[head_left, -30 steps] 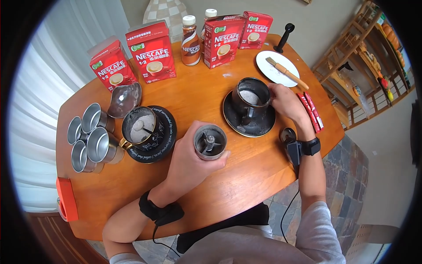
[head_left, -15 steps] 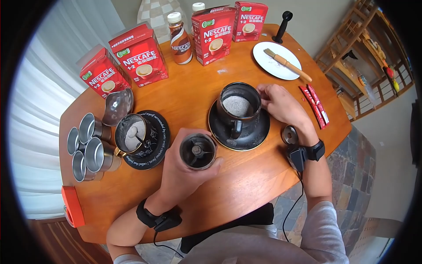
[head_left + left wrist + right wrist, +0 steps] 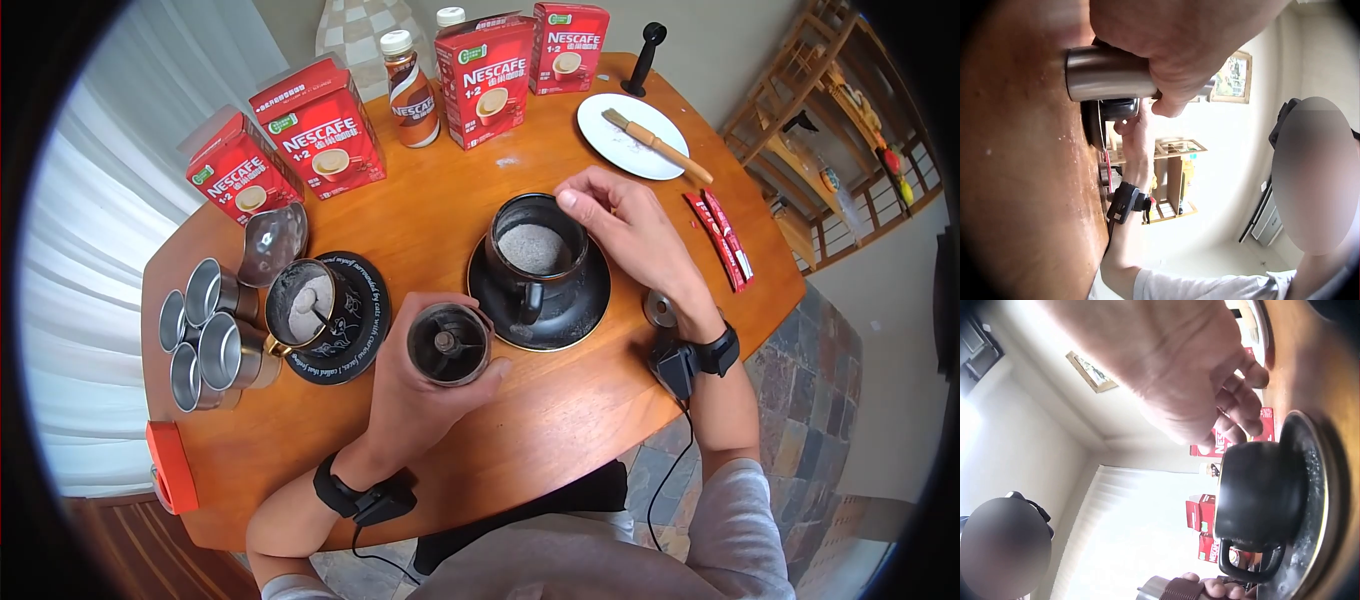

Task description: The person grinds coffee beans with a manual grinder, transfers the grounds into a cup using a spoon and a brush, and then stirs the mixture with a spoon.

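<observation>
My left hand (image 3: pixel 428 375) grips a metal coffee grinder (image 3: pixel 449 344) upright on the table; its open top shows a central shaft and burr inside. In the left wrist view, the grinder's steel cylinder (image 3: pixel 1110 75) has its base at the tabletop. To its right, a black cup (image 3: pixel 530 275) with pale grey powder (image 3: pixel 532 248) sits on a black saucer (image 3: pixel 590 305). My right hand (image 3: pixel 630 225) is at the cup's right rim, the thumb close over it. In the right wrist view, its fingers (image 3: pixel 1244 403) curl loosely beside the cup, holding nothing.
On the left, a gold-handled cup (image 3: pixel 298 310) with powder and a spoon stands on a black saucer (image 3: pixel 350 360) near several metal cups (image 3: pixel 225 350). Nescafe boxes (image 3: pixel 325 130) and a bottle (image 3: pixel 410 95) line the back. A brush (image 3: pixel 655 145) lies on a white plate (image 3: pixel 600 110); red sachets (image 3: pixel 720 240) lie right.
My right hand has risen from the cup's right side to its rim, its fingers lifting upward. The left hand still holds the grinder on the table. The head view has shifted slightly.
</observation>
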`<state>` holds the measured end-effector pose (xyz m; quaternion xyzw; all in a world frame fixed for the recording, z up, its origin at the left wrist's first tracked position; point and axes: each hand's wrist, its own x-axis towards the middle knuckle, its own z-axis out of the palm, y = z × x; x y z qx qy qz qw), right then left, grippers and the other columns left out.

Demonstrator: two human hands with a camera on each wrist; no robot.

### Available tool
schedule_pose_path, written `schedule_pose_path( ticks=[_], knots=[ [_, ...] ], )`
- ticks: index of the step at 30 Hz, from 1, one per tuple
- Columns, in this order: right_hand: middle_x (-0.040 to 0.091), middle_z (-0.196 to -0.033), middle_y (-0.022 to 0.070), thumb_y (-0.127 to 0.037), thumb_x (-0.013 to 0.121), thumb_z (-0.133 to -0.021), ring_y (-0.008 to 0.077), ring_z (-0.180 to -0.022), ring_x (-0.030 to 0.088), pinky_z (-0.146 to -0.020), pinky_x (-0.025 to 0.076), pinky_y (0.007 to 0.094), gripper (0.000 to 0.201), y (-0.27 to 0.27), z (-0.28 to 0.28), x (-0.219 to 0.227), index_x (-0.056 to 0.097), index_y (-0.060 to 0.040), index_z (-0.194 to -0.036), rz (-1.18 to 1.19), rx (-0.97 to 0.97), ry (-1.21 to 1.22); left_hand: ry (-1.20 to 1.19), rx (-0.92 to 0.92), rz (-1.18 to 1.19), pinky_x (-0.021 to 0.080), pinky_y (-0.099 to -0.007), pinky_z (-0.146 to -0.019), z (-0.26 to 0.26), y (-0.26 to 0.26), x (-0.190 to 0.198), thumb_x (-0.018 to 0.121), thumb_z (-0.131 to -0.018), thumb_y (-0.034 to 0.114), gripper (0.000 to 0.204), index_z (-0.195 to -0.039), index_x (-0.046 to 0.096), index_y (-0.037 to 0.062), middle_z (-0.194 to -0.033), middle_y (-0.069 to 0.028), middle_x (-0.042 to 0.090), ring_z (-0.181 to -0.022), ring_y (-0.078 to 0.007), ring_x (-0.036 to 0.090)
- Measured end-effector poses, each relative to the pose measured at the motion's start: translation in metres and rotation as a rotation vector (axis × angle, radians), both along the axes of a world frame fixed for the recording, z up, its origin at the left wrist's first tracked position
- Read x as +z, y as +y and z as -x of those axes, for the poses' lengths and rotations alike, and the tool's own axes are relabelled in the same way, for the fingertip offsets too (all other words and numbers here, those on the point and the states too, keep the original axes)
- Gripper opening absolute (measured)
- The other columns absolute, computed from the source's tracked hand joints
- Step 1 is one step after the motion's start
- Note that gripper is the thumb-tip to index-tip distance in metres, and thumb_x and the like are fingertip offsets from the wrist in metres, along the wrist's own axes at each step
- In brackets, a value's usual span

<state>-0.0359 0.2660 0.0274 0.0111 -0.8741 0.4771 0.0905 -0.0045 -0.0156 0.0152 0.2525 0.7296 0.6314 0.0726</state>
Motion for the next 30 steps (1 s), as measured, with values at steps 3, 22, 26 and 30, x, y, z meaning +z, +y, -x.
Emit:
schedule_pose_path(
  ticks=[3, 22, 26, 30],
  knots=[
    [0.065, -0.073, 0.0055, -0.035, 0.068, -0.101, 0.0146, -0.067, 0.059, -0.065, 0.047, 0.0346, 0.037, -0.002, -0.001, 0.002, 0.071, 0.001, -0.109, -0.06, -0.005, -0.001, 0.018, 0.0, 0.012, 0.054, -0.0267, -0.089, 0.0, 0.0, 0.001, 0.088, -0.078, 0.003, 0.053, -0.122, 0.056, 0.0028, -0.102, -0.0052, 0.071, -0.096, -0.0106, 0.068],
    [0.061, -0.064, 0.012, -0.024, 0.069, -0.09, 0.0211, -0.058, 0.06, -0.06, 0.049, 0.0384, 0.032, -0.009, -0.007, 0.011, 0.076, 0.0037, -0.104, -0.216, -0.062, -0.017, 0.023, -0.004, 0.006, 0.054, -0.0264, -0.087, 0.001, 0.0, 0.0, 0.087, -0.079, 0.003, 0.053, -0.122, 0.056, 0.0028, -0.101, -0.0053, 0.072, -0.095, -0.0102, 0.068],
    [0.062, -0.064, 0.0129, -0.025, 0.069, -0.091, 0.0217, -0.059, 0.061, -0.06, 0.049, 0.0388, 0.032, -0.008, -0.007, 0.01, 0.076, 0.0031, -0.103, -0.21, -0.058, -0.029, 0.008, -0.001, -0.008, 0.054, -0.0265, -0.088, 0.001, 0.0, -0.001, 0.088, -0.079, 0.003, 0.055, -0.123, 0.055, 0.0029, -0.103, -0.0055, 0.072, -0.096, -0.0103, 0.068],
    [0.064, -0.066, 0.0138, -0.032, 0.07, -0.095, 0.0232, -0.06, 0.062, -0.061, 0.049, 0.0404, 0.036, -0.007, -0.005, 0.007, 0.076, 0.0032, -0.101, -0.176, -0.055, -0.004, -0.014, -0.004, -0.019, 0.054, -0.0266, -0.089, 0.0, 0.0, 0.0, 0.088, -0.079, 0.003, 0.056, -0.124, 0.055, 0.0028, -0.103, -0.0054, 0.072, -0.097, -0.0101, 0.068]
  ],
)
